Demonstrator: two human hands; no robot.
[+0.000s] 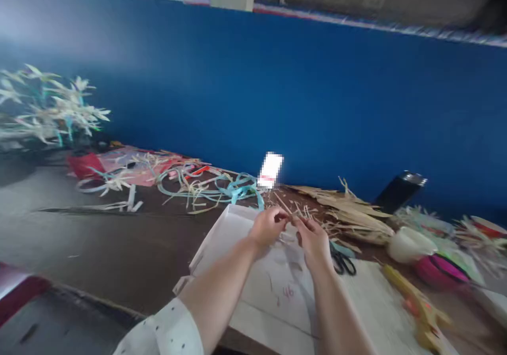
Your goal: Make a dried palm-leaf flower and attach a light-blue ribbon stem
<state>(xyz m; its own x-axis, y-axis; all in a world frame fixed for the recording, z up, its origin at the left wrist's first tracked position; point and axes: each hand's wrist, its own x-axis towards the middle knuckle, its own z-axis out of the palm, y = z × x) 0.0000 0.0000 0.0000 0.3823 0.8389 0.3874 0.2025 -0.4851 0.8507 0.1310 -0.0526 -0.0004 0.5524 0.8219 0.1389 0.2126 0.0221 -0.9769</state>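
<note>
**Two hands pinching a straw strip over a tabletop**

The left hand [268, 227] and right hand [312, 237] meet fingertip to fingertip above a white cardboard sheet [222, 233], both pinching a thin straw strip [285, 208]. Scissors [341, 262] lie just beside the right hand. Behind them are teal ribbon loops [241, 186] and dried leaf strips [352, 207]. A yellow glue gun [415, 302] lies at lower right on the tabletop [130, 249].

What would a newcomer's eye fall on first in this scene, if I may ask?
The deep blue wall fills the background. At the centre, the left hand and right hand meet over a white board, fingers seemingly pinching a thin straw strip. Teal ribbon loops just behind them on the table.
</note>
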